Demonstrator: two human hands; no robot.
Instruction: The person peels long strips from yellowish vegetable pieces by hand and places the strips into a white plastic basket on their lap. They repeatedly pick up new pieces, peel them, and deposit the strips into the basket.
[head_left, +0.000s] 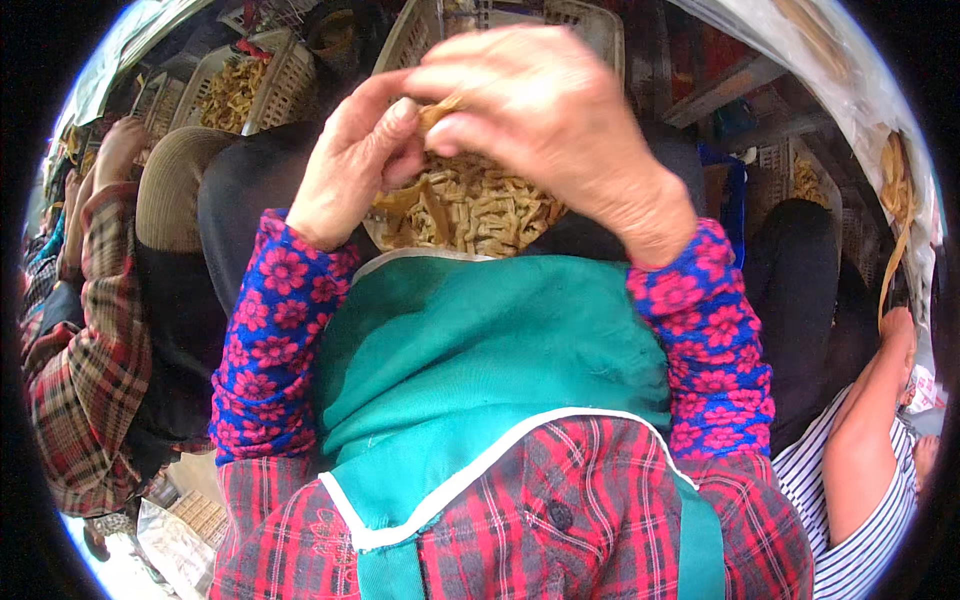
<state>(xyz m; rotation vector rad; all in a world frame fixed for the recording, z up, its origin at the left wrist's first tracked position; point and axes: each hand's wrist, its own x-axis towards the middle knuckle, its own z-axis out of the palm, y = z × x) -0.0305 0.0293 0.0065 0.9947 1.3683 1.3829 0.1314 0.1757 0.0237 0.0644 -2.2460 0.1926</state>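
Between the fingertips of my left hand (364, 146) is a small tan strip (439, 111), which looks like a dried or pickled vegetable piece. My right hand (555, 120), somewhat blurred, reaches over from the right, its thumb and fingers around the same strip. Below both hands, a plastic basket (379, 234) in my lap holds many short, knotted tan pieces (487, 206). A longer, flat brownish strip (435, 214) lies on the left part of the heap. The far part of the basket is hidden behind my hands.
A large openwork plastic crate (607, 34) stands beyond my hands. Another crate (289, 94) with tan knotted pieces is at the upper left. People sit at both sides; at the right, a person's hand (898, 324) holds a long strip (891, 274) beside a plastic-covered surface (862, 75).
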